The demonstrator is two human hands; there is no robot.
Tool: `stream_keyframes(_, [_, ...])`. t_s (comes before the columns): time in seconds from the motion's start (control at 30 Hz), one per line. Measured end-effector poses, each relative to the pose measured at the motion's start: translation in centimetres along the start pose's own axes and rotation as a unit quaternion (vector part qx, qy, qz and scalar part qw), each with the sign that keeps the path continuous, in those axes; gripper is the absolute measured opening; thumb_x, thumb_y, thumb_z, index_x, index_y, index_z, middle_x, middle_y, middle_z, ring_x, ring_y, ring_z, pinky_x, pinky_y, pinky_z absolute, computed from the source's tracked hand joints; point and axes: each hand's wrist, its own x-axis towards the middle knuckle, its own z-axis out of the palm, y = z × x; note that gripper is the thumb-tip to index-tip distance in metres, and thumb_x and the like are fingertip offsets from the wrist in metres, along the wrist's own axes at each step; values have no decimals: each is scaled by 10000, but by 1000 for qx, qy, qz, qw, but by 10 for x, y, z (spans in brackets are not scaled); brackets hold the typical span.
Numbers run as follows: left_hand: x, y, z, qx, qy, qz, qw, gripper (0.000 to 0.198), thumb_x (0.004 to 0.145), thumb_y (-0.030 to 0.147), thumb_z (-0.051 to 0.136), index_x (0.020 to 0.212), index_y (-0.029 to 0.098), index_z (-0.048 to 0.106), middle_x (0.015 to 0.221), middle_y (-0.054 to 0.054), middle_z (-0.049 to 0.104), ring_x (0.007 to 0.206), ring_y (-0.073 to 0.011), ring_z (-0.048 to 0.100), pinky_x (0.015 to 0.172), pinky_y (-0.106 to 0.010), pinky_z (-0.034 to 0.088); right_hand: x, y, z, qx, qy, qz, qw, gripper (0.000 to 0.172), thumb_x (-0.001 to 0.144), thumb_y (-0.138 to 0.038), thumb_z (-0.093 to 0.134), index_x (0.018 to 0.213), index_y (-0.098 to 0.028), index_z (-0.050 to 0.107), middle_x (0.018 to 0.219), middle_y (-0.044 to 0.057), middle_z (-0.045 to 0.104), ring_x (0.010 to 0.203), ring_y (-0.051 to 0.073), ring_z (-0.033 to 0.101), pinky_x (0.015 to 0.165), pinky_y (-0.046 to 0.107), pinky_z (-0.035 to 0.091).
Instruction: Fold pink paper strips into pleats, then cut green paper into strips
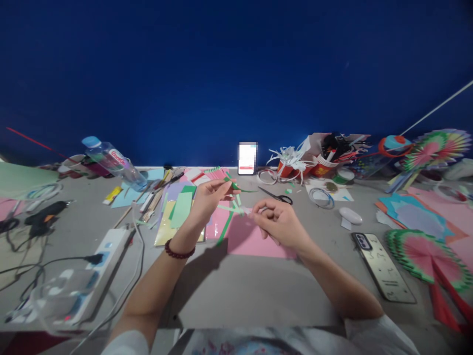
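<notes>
My left hand [213,199], with a dark red bead bracelet [180,249] at the wrist, pinches a green paper strip [242,191] raised over the table. Lower and to the right, my right hand [279,221] has its fingers curled, thumb and forefinger together at a small whitish piece [247,211] too blurred to name. Beneath the hands lies a pink paper sheet [258,246]. Light green strips and a longer green strip [226,227] rest beside its left edge. Black-handled scissors [285,199] lie just beyond my right hand.
A power strip [99,281] with cables and a tilted plastic bottle [118,162] are on the left. A lit phone [246,159] leans at the back wall. On the right are a second phone [384,268], a pink-green paper fan [424,256] and red cups [325,167] holding tools.
</notes>
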Motion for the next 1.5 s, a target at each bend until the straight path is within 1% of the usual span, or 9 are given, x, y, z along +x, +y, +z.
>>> stream_keyframes(0.1, [-5,1,5,-5,-30,-11,999,279,767,416,695,813,143,730,818,-93,746,775,-204,715,624,-260,553,-3,1,2,-4,8,-13,1000,205,813,-393,648,805,-196,590,479,-52,604,303,49,387,291,164,258])
stream_keyframes(0.2, [-10,1,11,10,-55,-6,998,247,777,393,675,784,153,734,906,-96,748,790,-194,704,593,-240,542,-1,2,3,7,20,-48,999,191,815,-371,654,803,-194,584,572,-5,686,453,95,571,431,192,405])
stream_keyframes(0.27, [-13,0,15,28,-70,8,997,218,780,362,662,760,159,737,931,-86,744,787,-177,689,600,-234,542,1,2,4,13,22,-51,998,185,816,-365,656,809,-193,587,607,13,710,546,123,632,529,223,460])
stream_keyframes(0.33, [-17,0,18,39,-82,16,996,187,780,323,646,747,164,737,890,-66,741,744,-152,666,610,-230,540,4,3,4,14,34,-45,998,197,812,-376,660,802,-193,588,602,14,711,531,122,618,530,230,451])
stream_keyframes(0.5, [-23,1,25,28,-85,20,996,171,759,207,581,634,158,687,660,-8,676,648,-117,618,650,-226,520,12,9,3,18,72,-35,997,253,800,-421,662,758,-189,569,596,6,714,343,57,401,382,208,279])
stream_keyframes(0.67, [-24,-1,27,38,-86,28,995,180,753,211,566,607,163,660,663,-11,666,719,-140,610,635,-228,487,15,10,2,10,84,-48,995,239,791,-393,672,736,-187,566,573,16,705,434,94,526,443,212,333])
stream_keyframes(0.77, [-24,-3,26,56,-91,29,994,202,769,222,556,597,163,644,639,-13,635,722,-147,591,631,-238,479,16,10,2,8,84,-45,995,242,791,-398,668,734,-187,565,572,20,704,461,109,557,458,217,347])
stream_keyframes(1.23, [-25,0,25,65,-102,19,992,237,778,241,557,568,166,636,624,-17,633,669,-139,564,645,-262,487,18,12,1,7,68,-40,997,277,792,-453,656,740,-200,556,575,26,696,539,147,611,527,260,440])
stream_keyframes(1.5, [-25,0,24,65,-106,17,992,232,774,258,562,582,161,650,626,-15,630,654,-133,553,631,-254,483,16,10,1,2,64,-36,997,247,802,-424,650,742,-204,554,575,24,697,508,139,595,521,256,436])
